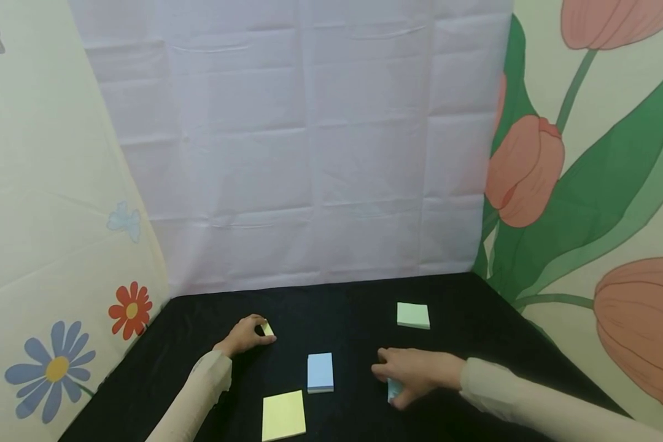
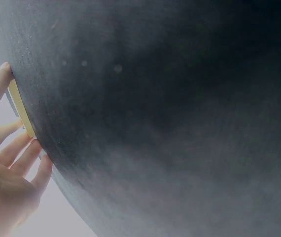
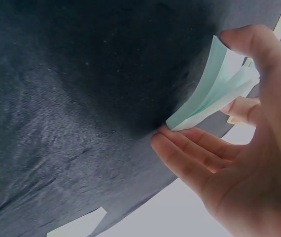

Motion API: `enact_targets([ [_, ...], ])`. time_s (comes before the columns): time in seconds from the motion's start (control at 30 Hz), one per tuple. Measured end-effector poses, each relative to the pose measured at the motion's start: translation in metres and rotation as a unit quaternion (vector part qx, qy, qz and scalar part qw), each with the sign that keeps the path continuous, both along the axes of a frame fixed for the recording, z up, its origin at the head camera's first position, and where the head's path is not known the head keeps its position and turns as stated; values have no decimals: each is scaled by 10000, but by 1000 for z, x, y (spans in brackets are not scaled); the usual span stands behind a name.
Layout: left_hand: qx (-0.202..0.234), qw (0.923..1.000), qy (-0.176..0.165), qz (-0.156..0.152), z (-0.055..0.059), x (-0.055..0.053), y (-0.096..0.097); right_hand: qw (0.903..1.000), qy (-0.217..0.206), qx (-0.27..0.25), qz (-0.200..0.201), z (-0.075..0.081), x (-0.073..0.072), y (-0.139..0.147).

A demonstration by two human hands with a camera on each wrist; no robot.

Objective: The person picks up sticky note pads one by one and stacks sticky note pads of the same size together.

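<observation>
In the head view, my left hand (image 1: 245, 336) is at the left of the black-covered table, its thumb and fingers around a small yellow sticky note pad (image 1: 267, 329). The left wrist view shows that pad (image 2: 20, 107) edge-on between thumb and fingertips. My right hand (image 1: 414, 373) grips a light blue sticky note pad (image 1: 395, 389), mostly hidden under the palm in the head view. In the right wrist view this pad (image 3: 199, 94) is bent, its sheets fanning apart between thumb and fingers. Between the hands lies a blue pad stack (image 1: 320, 372).
A larger yellow pad (image 1: 284, 415) lies at the front, left of the middle. A pale green pad (image 1: 412, 314) lies farther back, beyond the right hand. The black cloth (image 1: 348, 319) reaches a white sheet (image 1: 309, 153) behind, with patterned curtains (image 1: 585, 202) at both sides.
</observation>
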State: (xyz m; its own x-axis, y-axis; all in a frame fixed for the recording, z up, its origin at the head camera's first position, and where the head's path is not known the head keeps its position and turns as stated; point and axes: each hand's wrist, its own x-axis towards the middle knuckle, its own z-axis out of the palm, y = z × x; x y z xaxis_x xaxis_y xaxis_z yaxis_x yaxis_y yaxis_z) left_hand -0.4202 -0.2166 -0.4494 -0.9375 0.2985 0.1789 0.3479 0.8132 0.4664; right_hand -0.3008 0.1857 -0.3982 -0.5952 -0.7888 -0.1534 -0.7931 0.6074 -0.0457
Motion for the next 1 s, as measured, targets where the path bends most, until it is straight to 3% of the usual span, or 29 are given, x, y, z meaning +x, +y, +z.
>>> enact_targets([
  [0.27, -24, 10000, 42, -26, 0, -1, 0, 9998, -25, 157, -79, 1, -4, -9],
  [0.6, 24, 10000, -16, 29, -1, -1, 0, 9998, 31, 88, 149, -1, -10, -17],
  [1.0, 34, 10000, 13, -26, 0, 0, 0, 9997, -100, 242, 4, -1, -17, -26],
])
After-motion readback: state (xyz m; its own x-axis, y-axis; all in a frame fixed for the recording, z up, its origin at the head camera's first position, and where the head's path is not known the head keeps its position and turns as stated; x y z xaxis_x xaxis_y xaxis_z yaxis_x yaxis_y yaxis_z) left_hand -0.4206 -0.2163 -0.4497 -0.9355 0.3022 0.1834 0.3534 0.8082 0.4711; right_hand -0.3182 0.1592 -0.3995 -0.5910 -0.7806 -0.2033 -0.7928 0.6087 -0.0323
